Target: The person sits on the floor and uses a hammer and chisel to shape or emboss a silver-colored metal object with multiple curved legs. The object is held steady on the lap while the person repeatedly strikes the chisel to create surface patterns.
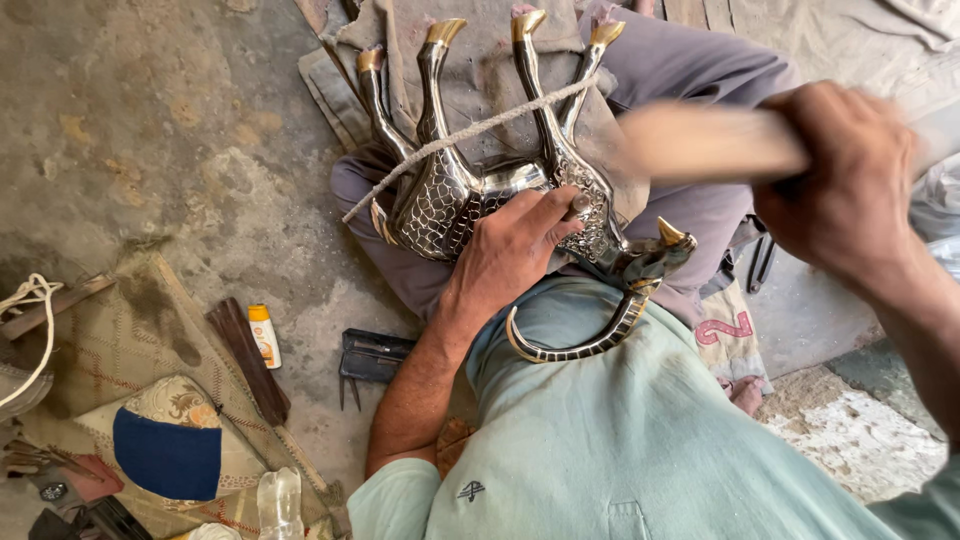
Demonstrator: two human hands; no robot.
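Observation:
A silver metal animal figure (455, 195) with gold hooves and horns lies upside down on my lap, its legs tied with a white cord (470, 130). My left hand (515, 250) presses on its belly and pinches a small metal punch (578, 205) against the patterned body. My right hand (845, 185) grips a wooden mallet (705, 140), blurred by motion, raised over the figure. One long curved horn (575, 345) bends across my pale green shirt.
On the concrete floor to the left lie a dark wooden stick (248, 360), a small yellow tube (263, 335), a dark tool pouch (370, 355), a woven mat with a blue-patched cushion (165, 440) and a plastic bottle (280, 500). Pliers (762, 262) lie at right.

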